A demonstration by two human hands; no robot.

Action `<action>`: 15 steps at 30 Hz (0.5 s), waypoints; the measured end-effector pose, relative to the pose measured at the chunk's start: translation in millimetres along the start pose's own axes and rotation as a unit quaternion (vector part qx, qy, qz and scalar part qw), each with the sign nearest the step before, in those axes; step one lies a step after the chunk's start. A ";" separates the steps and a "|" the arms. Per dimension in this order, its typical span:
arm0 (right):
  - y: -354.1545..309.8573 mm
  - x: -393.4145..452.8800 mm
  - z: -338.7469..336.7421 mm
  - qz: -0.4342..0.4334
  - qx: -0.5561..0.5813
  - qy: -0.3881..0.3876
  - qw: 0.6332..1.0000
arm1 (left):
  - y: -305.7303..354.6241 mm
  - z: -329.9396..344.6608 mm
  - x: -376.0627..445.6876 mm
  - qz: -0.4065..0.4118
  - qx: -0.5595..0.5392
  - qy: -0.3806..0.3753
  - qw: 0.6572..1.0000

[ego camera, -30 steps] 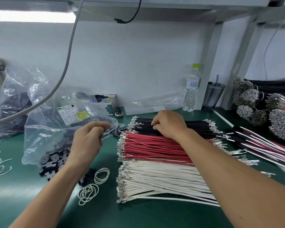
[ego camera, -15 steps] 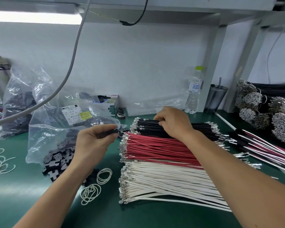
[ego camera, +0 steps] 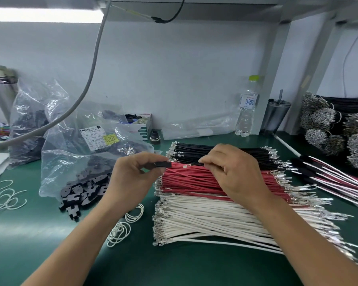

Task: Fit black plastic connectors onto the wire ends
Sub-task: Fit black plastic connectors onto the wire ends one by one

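Over wire piles, left hand (ego camera: 132,178) pinches connector (ego camera: 160,164), now raised level with right; right hand (ego camera: 234,174), off black stack since a second ago, pinches black wire (ego camera: 194,165); terminal (ego camera: 186,166) aimed at connector, just apart; insertion likely next.

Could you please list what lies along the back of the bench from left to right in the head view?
Steel flask → small box → black tape roll → water bottle → grey tumbler → bundled wires.
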State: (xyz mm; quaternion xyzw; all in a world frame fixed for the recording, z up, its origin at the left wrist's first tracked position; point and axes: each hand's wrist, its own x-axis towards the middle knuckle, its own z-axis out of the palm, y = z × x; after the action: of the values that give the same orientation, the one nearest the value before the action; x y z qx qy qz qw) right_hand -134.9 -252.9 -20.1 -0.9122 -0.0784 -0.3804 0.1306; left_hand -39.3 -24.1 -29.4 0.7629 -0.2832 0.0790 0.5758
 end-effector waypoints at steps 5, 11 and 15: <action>-7.5 8.5 -11.4 -0.090 -0.076 0.134 0.984 | 3.2 2.2 -2.4 -0.014 -0.028 -0.023 0.999; -18.8 8.5 -7.0 -0.148 -0.108 0.202 0.962 | 6.7 5.7 -3.9 -0.022 -0.088 -0.031 0.995; -15.6 3.2 2.6 -0.114 -0.055 0.122 0.985 | 7.8 5.8 -4.8 -0.034 -0.123 -0.035 0.991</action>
State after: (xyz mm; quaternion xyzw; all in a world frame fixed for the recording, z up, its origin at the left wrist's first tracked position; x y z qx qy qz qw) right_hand -134.7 -237.2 -16.8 -0.8500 -0.1442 -0.5046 0.0449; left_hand -48.6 -29.2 -26.9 0.6976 -0.2852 -0.0030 0.6573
